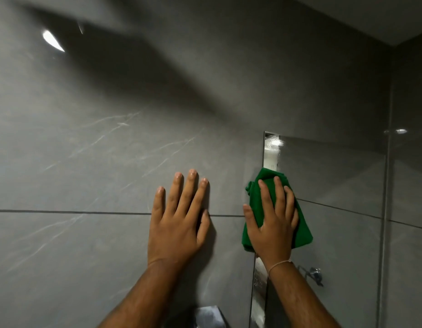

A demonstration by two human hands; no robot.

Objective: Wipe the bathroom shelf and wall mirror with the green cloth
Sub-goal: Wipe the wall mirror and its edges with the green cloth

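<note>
The wall mirror (328, 171) hangs on the right, its left edge a bright bevelled strip running top to bottom. My right hand (272, 221) presses the folded green cloth (302, 233) flat against that left edge of the mirror, fingers spread over the cloth. My left hand (179, 218) lies flat on the grey tiled wall (98, 162) just left of the mirror, fingers apart and holding nothing. The bathroom shelf is not clearly in view.
A chrome fitting (314, 274) shows in the mirror below my right wrist. A shiny metal object (210, 317) sits at the bottom edge between my forearms. A vertical corner line (385, 185) shows at the far right.
</note>
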